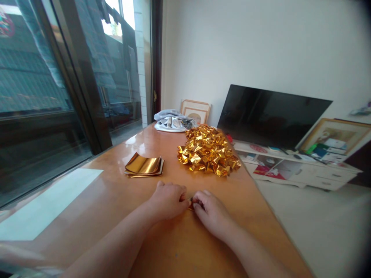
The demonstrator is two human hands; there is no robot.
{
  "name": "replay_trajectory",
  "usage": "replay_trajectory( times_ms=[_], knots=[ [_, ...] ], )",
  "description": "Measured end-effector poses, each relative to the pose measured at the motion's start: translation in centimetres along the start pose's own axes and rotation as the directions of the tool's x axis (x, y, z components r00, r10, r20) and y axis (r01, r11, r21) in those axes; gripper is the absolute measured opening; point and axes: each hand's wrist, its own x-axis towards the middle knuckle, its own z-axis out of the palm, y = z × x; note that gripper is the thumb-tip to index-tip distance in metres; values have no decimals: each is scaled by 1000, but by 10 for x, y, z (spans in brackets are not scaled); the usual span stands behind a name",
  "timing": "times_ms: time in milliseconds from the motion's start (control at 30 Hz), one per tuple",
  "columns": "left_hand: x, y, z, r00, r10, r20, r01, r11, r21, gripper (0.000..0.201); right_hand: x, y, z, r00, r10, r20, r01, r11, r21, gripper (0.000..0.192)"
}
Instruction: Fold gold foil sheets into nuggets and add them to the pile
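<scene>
Left hand: left hand (167, 200) lies knuckles up on the wooden table (116, 200), fingers curled in tight, its fingertips pinching a small gold foil piece (191, 204) against the tabletop.
Right hand: right hand (211, 213) mirrors it, fingers bent and closed, tips meeting the left hand's at the same foil piece.
Foil piece: only a sliver of gold shows between the two sets of fingertips; the rest is hidden under the hands, so its shape cannot be told. It sits at the near middle of the table, just in front of the person.
Flat sheets: a small stack of gold foil sheets (144, 165) lies beyond the left hand, top sheet curling upward, apart from both hands.
Folded heap: a pile of folded gold foil pieces (207, 151) sits beyond the right hand, near the table's right edge.
Far end: a bundle of grey-white cloth (173, 121) rests at the table's far edge, with a picture frame (195, 110) leaning on the wall behind it.
Right side: a dark television (269, 116) stands on a low white cabinet (301, 170).
</scene>
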Motion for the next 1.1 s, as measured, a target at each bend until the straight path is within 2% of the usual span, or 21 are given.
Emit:
replay_trajectory(
  times_ms=[133, 233, 400, 467, 633, 733, 1100],
  knots=[
    [3, 1, 3, 1000, -11, 5, 11, 1000, 11, 22, 1, 2, -2, 1000, -17, -4, 18, 1000, 25, 12],
    [3, 1, 4, 1000, -14, 15, 13, 1000, 22, 24, 1, 8, -5, 999, -38, 26, 36, 995, 97, 15],
    [4, -1, 4, 1000, -8, 7, 7, 1000, 25, 22, 2, 17, -10, 998, 2, 58, -16, 968, 252, 18],
    [5, -2, 4, 1000, 0, 0, 0, 1000, 16, 23, 1, 17, -14, 998, -31, 62, 14, 965, 263, 21],
    [5, -4, 5, 1000, 5, 3, -5, 1000, 13, 26, -6, 7, -23, 983, -161, 93, 145, 977, 154, 29],
    [5, -4, 5, 1000, 6, 5, -6, 1000, 20, 24, -11, 1, -27, 969, -208, 134, 202, 978, 61, 27],
    [8, -7, 8, 999, -24, 23, 23, 1000, 9, 29, -30, -11, -48, 942, -196, 271, 254, 946, -202, 25]
  ],
)
